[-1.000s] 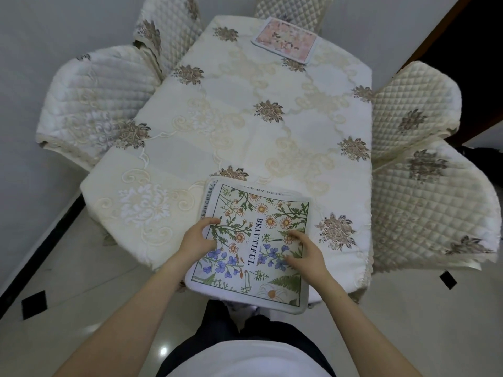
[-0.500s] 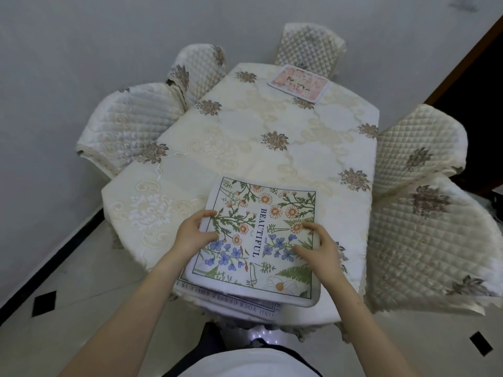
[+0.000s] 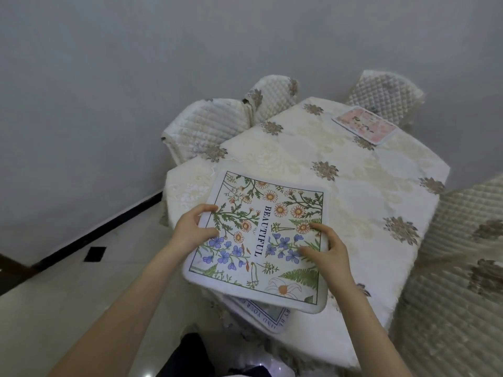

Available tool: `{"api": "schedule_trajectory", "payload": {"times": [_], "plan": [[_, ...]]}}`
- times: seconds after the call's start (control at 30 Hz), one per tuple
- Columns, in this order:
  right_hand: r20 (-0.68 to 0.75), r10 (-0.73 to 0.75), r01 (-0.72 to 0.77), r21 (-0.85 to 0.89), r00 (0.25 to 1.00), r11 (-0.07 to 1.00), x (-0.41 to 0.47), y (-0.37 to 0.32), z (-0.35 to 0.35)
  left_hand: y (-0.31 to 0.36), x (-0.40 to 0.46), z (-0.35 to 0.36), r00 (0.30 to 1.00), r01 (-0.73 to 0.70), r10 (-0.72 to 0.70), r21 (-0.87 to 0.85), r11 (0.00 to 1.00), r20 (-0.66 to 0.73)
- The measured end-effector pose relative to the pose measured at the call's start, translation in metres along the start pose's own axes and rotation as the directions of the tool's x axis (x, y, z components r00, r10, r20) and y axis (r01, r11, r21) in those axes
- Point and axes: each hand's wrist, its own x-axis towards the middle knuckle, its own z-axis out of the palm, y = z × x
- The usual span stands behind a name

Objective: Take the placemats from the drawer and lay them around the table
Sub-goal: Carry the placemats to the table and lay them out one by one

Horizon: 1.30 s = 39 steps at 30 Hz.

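Observation:
A square floral placemat (image 3: 268,221) printed "BEAUTIFUL" lies at the near end of the table (image 3: 362,191), its near edge hanging past the table's edge. My left hand (image 3: 194,227) grips its left edge, thumb on top. My right hand (image 3: 326,251) grips its right side, fingers curled on the print. Under it a second placemat (image 3: 268,318) with a lettered border peeks out at the near edge. A pink placemat (image 3: 364,124) lies flat at the far end of the table.
Quilted cream chairs stand round the table: two at the left (image 3: 209,126), one at the far end (image 3: 386,91), one at the right (image 3: 457,268). A grey wall runs along the left. The floor (image 3: 81,289) is pale tile with a black border strip.
The view has swung up and left, so the table now sits lower right. The top floral placemat has slid farther onto the table and uncovers the one beneath. Both hands stay on its sides.

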Motion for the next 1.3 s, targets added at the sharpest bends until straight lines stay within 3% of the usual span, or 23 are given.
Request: {"api": "schedule_trajectory", "payload": {"times": [0.47,0.83,1.03,1.3], "plan": [[0.137,-0.013,0.013,0.002,0.991,1.000,-0.008,-0.044,0.143,-0.033,-0.003,-0.144,0.992,0.051,-0.052,-0.013,0.999,-0.114],[0.023,0.085,-0.087,0.103,0.996,0.991,-0.036,-0.059,0.283,-0.057,0.050,-0.278,0.999,0.043,-0.044,0.031,0.999,0.020],[-0.081,0.141,-0.132,0.112,0.987,0.985,-0.027,-0.065,0.304,-0.050,0.091,-0.291,0.994,0.006,-0.016,0.089,0.996,0.111],[-0.157,0.178,-0.158,0.136,0.971,0.978,0.029,-0.066,0.297,-0.027,0.167,-0.259,0.979,-0.006,-0.016,0.109,0.994,0.203]]}}
